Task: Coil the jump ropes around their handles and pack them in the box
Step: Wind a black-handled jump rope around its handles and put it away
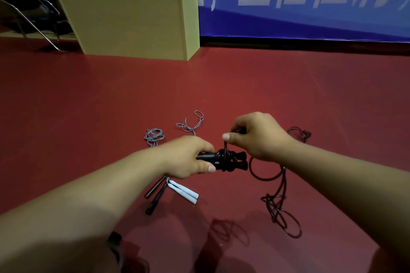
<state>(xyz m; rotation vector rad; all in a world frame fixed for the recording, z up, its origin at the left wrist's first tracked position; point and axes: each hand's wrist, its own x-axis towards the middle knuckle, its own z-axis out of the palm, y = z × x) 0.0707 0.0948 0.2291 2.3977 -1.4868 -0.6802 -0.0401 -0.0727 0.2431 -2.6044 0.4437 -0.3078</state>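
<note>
My left hand (188, 157) grips a pair of black jump-rope handles (230, 160) held side by side, with a few turns of dark rope wound around their middle. My right hand (257, 135) pinches that dark rope (280, 195) just above the handles; the rest of the rope trails in loose loops on the red floor to the right. A pair of white handles (184, 190) and two dark handles (155, 195) lie on the floor below my left hand. Their grey rope (154, 136) lies in tangles farther away. The tan box (133, 15) stands at the back left.
A blue banner (310, 0) with white characters hangs along the back wall. Metal chair legs (33, 22) stand left of the box. Red floor (88, 106) stretches between me and the box.
</note>
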